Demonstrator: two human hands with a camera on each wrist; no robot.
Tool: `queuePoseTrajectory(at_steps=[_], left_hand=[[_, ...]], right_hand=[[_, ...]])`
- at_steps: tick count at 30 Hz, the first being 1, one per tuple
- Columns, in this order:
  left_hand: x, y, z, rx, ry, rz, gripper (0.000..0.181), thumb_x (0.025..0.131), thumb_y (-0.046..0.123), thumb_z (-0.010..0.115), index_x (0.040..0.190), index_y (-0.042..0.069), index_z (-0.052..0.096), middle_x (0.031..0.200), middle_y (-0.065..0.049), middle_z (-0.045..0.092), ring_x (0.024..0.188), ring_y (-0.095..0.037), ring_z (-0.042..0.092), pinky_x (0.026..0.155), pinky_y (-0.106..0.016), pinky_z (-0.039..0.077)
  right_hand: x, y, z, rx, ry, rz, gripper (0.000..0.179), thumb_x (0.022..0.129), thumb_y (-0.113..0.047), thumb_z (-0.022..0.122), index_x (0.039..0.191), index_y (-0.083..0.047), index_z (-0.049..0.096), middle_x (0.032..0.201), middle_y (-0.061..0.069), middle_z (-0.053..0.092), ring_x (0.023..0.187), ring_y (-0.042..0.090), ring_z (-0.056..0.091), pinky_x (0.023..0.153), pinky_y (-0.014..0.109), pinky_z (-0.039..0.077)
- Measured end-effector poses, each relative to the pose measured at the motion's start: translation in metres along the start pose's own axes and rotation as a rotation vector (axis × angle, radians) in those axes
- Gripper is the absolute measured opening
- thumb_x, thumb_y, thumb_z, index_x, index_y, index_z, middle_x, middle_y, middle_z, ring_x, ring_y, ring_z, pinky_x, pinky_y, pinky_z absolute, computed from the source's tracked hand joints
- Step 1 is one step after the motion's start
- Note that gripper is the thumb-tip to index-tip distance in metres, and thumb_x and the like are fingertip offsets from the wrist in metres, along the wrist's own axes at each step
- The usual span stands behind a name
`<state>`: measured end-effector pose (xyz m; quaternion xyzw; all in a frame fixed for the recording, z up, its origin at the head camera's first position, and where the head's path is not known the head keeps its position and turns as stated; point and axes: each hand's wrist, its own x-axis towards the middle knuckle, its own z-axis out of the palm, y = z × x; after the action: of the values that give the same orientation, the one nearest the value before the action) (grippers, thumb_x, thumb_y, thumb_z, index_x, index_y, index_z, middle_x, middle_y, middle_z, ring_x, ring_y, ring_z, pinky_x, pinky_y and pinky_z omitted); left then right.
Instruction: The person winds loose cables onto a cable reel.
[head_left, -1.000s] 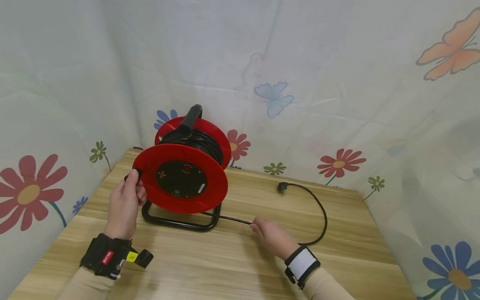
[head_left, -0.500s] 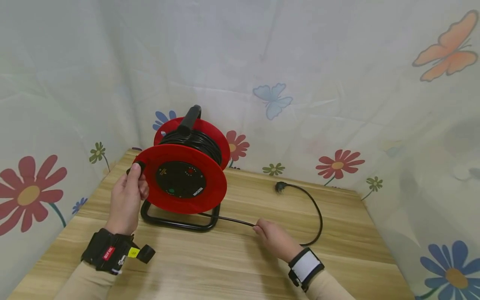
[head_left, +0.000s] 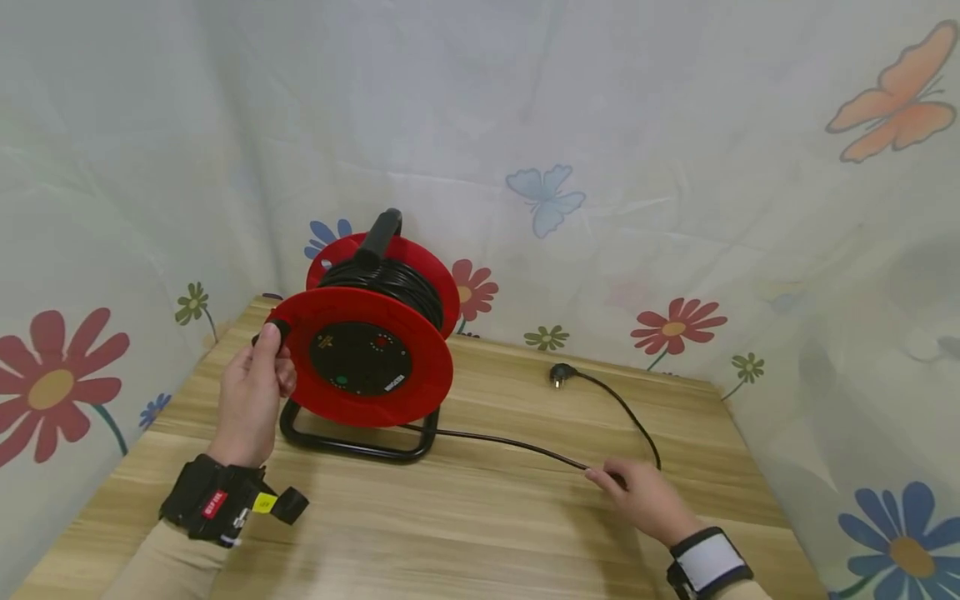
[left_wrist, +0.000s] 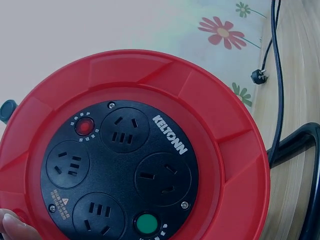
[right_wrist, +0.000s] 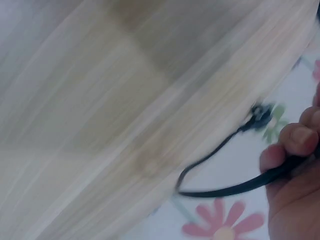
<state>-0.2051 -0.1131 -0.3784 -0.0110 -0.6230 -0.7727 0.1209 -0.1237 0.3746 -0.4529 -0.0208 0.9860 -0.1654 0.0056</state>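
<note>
A red cable reel (head_left: 431,367) with black cable (head_left: 401,283) wound on it stands on a black tube frame (head_left: 360,450) at the table's left. My left hand (head_left: 251,400) pinches the small black crank knob (head_left: 282,327) on the reel's near disc. In the left wrist view the disc's sockets (left_wrist: 125,130), red button (left_wrist: 84,126) and green button (left_wrist: 147,224) face the camera. Out to the right, my right hand (head_left: 648,500) holds the cord (head_left: 517,444) that comes from under the reel. Past that hand the cord curves back to a black plug (head_left: 561,372) lying on the table.
The wooden table (head_left: 420,533) runs up to a white flowered cloth (head_left: 675,233) at the back and sides. A black carrying handle (head_left: 381,237) rises over the reel's top.
My right hand has moved right along the cord, leaving a longer stretch between it and the reel. The left hand and knob have risen slightly, and the disc has turned a little.
</note>
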Motion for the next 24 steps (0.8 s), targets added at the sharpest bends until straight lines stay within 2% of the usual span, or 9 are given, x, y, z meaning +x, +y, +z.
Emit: queuePoseTrajectory(at_steps=[3, 7, 13, 17, 20, 24], left_hand=[[0.0, 0.001, 0.0, -0.006, 0.001, 0.004, 0.045, 0.096, 0.047, 0.048, 0.092, 0.002, 0.047, 0.062, 0.002, 0.04, 0.062, -0.016, 0.039, 0.059, -0.028, 0.031], [0.001, 0.0, 0.0, -0.009, 0.004, 0.004, 0.046, 0.095, 0.047, 0.049, 0.092, 0.001, 0.047, 0.063, 0.002, 0.04, 0.062, -0.016, 0.039, 0.058, -0.028, 0.031], [0.002, 0.001, -0.002, 0.016, -0.028, 0.004, 0.044, 0.095, 0.047, 0.049, 0.091, 0.003, 0.047, 0.063, 0.002, 0.041, 0.062, -0.016, 0.04, 0.057, -0.027, 0.032], [0.003, 0.004, -0.002, 0.056, -0.05, 0.019, 0.045, 0.095, 0.048, 0.048, 0.092, 0.003, 0.047, 0.063, 0.002, 0.042, 0.061, -0.016, 0.04, 0.055, -0.027, 0.032], [0.004, 0.006, 0.0, 0.101, -0.052, 0.03, 0.045, 0.096, 0.047, 0.047, 0.094, 0.002, 0.048, 0.064, 0.003, 0.043, 0.062, -0.016, 0.041, 0.054, -0.026, 0.033], [0.004, 0.009, 0.003, 0.228, -0.046, 0.062, 0.045, 0.098, 0.047, 0.043, 0.096, 0.003, 0.049, 0.066, 0.003, 0.045, 0.065, -0.017, 0.044, 0.056, -0.026, 0.036]], right_hand=[[-0.006, 0.018, -0.009, 0.015, 0.048, -0.009, 0.04, 0.091, -0.053, 0.052, 0.071, -0.019, 0.056, 0.059, -0.004, 0.044, 0.051, 0.009, 0.04, 0.047, 0.026, 0.035], [-0.008, 0.028, -0.015, -0.002, 0.087, -0.051, 0.031, 0.097, -0.04, 0.051, 0.082, -0.015, 0.059, 0.064, -0.003, 0.047, 0.055, 0.01, 0.042, 0.049, 0.027, 0.037], [-0.007, 0.02, -0.018, -0.022, 0.067, -0.051, 0.033, 0.1, -0.038, 0.046, 0.089, -0.011, 0.062, 0.068, -0.001, 0.05, 0.059, 0.011, 0.044, 0.053, 0.03, 0.039], [-0.005, 0.012, -0.018, -0.033, 0.063, -0.045, 0.033, 0.099, -0.039, 0.047, 0.088, -0.012, 0.062, 0.067, -0.001, 0.05, 0.058, 0.011, 0.044, 0.052, 0.03, 0.039], [-0.003, 0.007, -0.017, -0.04, 0.059, -0.053, 0.035, 0.099, -0.04, 0.046, 0.084, -0.012, 0.061, 0.065, -0.001, 0.048, 0.056, 0.011, 0.042, 0.051, 0.03, 0.037], [0.001, 0.003, -0.014, -0.045, 0.049, -0.062, 0.038, 0.099, -0.043, 0.044, 0.081, -0.013, 0.059, 0.063, -0.002, 0.047, 0.055, 0.01, 0.042, 0.05, 0.03, 0.036]])
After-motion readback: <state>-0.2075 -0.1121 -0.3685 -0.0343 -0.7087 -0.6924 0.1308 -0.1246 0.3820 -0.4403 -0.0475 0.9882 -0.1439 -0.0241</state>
